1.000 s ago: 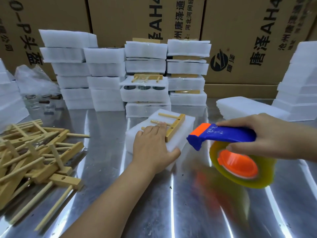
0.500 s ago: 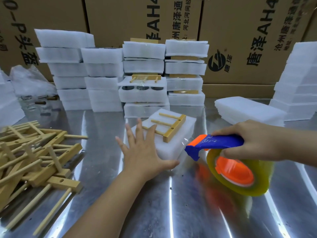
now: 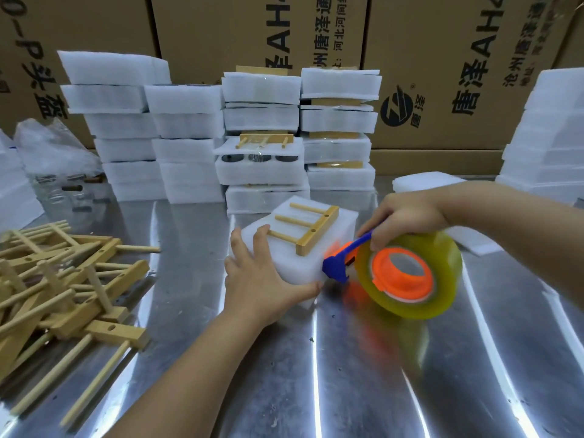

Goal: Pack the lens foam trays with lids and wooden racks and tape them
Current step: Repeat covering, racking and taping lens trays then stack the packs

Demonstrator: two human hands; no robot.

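one foam tray (image 3: 303,270) clasped by left grip (image 3: 262,276); right grip (image 3: 407,219) clutches tape dispenser (image 3: 445,263) alongside.

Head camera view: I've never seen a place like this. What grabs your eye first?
The bright tape dispenser, orange and blue with a yellowish roll, is gripped by the right hand at centre right, its nose at a white foam pack. The left hand holds that pack, which has a wooden rack on top. A jumbled pile of wooden racks lies on the shiny metal table at left, with foam stacks behind.
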